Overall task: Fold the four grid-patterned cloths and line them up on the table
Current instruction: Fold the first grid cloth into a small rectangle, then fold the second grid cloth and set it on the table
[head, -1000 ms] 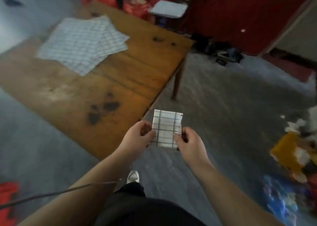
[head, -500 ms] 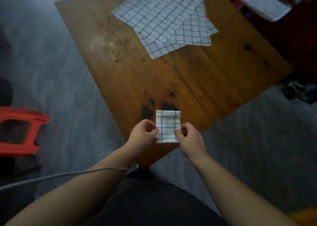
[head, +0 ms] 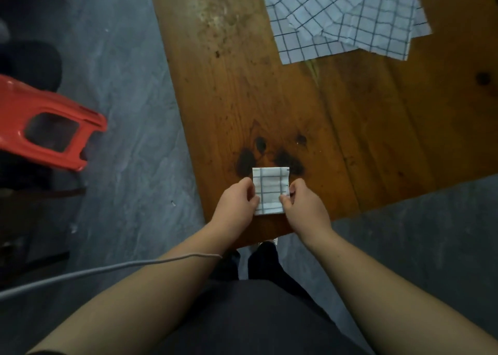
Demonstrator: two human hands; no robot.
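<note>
Both hands, left hand [head: 237,206] and right hand [head: 304,209], pinch 1 folded cloth [head: 270,190]; next, likely set it on the table [head: 377,139] beneath the fingers

The scene is dimly and softly lit, with no hard shadows cast. A faint sheen is seen on the wooden table [head: 350,117]. Slight softness is noted throughout, and straight lines are bent toward the edges by the wide lens.

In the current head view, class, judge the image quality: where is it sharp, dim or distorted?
Head view: sharpest around the folded cloth and table; dim overall, darkest at the left edge; wide-angle stretch enlarges the forearms; no strong glare.
</note>
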